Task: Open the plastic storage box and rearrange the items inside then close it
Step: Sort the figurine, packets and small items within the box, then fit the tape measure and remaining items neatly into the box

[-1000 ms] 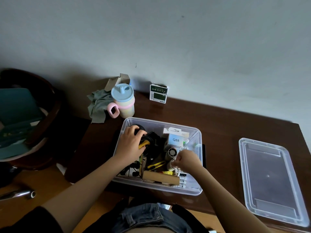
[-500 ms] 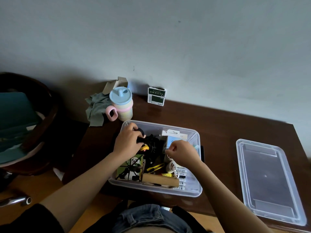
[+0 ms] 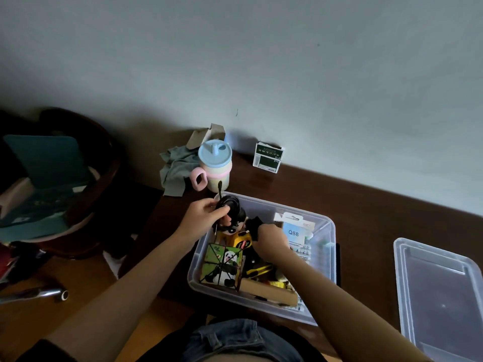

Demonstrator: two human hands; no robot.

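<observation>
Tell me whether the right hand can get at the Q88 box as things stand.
Probably yes: the right hand is inside the open storage box, right beside the Q88 box, with nothing over it. But its grip seems occupied with a black item.

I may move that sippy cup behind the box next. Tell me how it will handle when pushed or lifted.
The sippy cup stands upright and looks taller than wide, so a push high up would probably tip it. It looks like plastic, likely light and not fragile. Its pink side handle should give an easy grip. Whether it holds liquid cannot be seen.
</observation>
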